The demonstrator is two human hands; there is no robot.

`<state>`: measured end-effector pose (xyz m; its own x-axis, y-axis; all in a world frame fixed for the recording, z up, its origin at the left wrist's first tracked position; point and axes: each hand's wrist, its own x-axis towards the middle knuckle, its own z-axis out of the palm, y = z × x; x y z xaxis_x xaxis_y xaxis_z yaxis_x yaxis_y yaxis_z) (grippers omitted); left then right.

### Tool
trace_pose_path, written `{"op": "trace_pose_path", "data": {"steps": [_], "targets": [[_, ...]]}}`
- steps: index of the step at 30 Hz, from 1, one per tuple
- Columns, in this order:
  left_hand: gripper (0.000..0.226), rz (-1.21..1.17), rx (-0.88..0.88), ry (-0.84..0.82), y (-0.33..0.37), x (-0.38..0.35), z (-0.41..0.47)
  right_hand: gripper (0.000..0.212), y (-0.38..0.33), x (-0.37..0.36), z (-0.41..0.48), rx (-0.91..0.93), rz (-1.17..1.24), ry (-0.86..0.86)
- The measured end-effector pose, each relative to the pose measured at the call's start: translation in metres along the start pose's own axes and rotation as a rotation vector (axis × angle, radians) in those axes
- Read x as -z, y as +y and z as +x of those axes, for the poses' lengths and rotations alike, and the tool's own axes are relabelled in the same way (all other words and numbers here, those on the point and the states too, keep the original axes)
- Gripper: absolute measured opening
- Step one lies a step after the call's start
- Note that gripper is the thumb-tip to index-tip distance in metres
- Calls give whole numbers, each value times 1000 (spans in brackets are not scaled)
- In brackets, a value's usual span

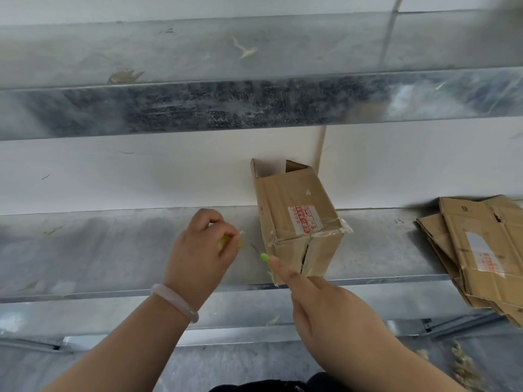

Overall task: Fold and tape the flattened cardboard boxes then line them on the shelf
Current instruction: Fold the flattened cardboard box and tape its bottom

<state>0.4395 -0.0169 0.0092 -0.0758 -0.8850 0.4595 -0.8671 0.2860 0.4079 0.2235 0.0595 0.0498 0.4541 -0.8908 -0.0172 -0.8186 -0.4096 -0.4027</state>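
While the left hand (202,250) curls its fingers round a small yellowish thing (226,241), too blurred and hidden to name, the right hand (325,306) grips a slim green-tipped tool (264,257) with the forefinger laid straight along it. A thin grey point shows past the green tip. Just beyond that tip, to its right, lies one folded box (294,219), on its side on the metal shelf (113,250). The right forefinger is just beside the box's near lower corner; whether it touches cannot be told. The left hand is a little apart from the box, on its left.

One box is folded. It is brown and creased, with its closed end towards the camera, flaps meeting at a middle seam, clear tape wrinkled along the edges, and a red-and-white label on top. Its far end stands open near the white wall (141,171).

Well to the right, one stack of flattened boxes (481,258) overhangs the shelf's front edge; its layers cannot be counted. One pale bracelet (175,302) circles the left wrist.
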Motion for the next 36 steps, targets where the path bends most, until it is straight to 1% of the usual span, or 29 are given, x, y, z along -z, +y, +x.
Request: {"op": "trace_pose_path", "data": {"steps": [1,2,4,5,7,8,9,10,12,13,15,18,20,22,23,24,25,27,29,30,31,32,33,35,36], "targets": [[8,46,-42,12,-7,-6,-1,67,3,0,-4,51,11,44],[14,89,-69,19,-14,-13,-2,62,7,1,-10,71,53,126],[26,158,-60,8,-32,-26,-2,46,27,-1,-21,98,193,368],[28,191,-43,0,-40,-33,-3,40,39,-2,-26,84,257,457],[28,218,-29,-14,-54,-48,-10,33,64,-1,-32,-13,334,618],[28,204,-31,-22,-58,-54,-15,33,77,-1,-32,-95,334,677],[27,181,-33,-31,-61,-61,-23,34,91,-2,-29,-198,329,700],[26,155,-27,-45,-62,-67,-31,35,105,-3,-23,-319,324,678],[22,97,0,-89,-62,-77,-48,32,139,-10,-8,-542,309,530],[20,67,-4,-115,-61,-81,-56,31,155,-15,-1,-614,287,444],[18,43,-52,-156,-60,-85,-66,31,181,-25,12,-679,187,303],[16,61,-71,-208,-61,-87,-66,32,205,-33,30,-690,23,144],[13,61,-60,-240,-63,-86,-67,34,213,-33,37,-620,-97,108],[25,70,-34,-238,-61,-81,-68,40,221,-34,39,-538,-271,58],[32,73,-15,-207,-56,-78,-67,44,222,-33,39,-524,-323,34],[38,65,18,-165,-46,-73,-64,47,222,-32,39,-523,-313,38],[43,39,60,-109,-32,-67,-60,50,217,-29,39,-525,-228,81],[48,-115,179,30,5,-57,-49,49,197,-18,36,-499,108,271],[45,-428,375,153,56,-45,-33,46,157,-2,32,-403,545,449],[43,-631,484,181,82,-40,-24,45,135,6,30,-332,762,488],[46,-818,572,174,104,-37,-15,46,115,11,30,-280,941,473],[51,-947,623,147,123,-36,-9,49,99,16,31,-267,1062,409],[51,-1020,636,129,137,-37,-4,53,86,19,34,-278,1124,326],[40,-1062,633,168,152,-43,5,59,73,18,40,-279,1148,237],[42,-1060,662,208,153,-48,7,55,71,17,43,-278,1158,231]]}}
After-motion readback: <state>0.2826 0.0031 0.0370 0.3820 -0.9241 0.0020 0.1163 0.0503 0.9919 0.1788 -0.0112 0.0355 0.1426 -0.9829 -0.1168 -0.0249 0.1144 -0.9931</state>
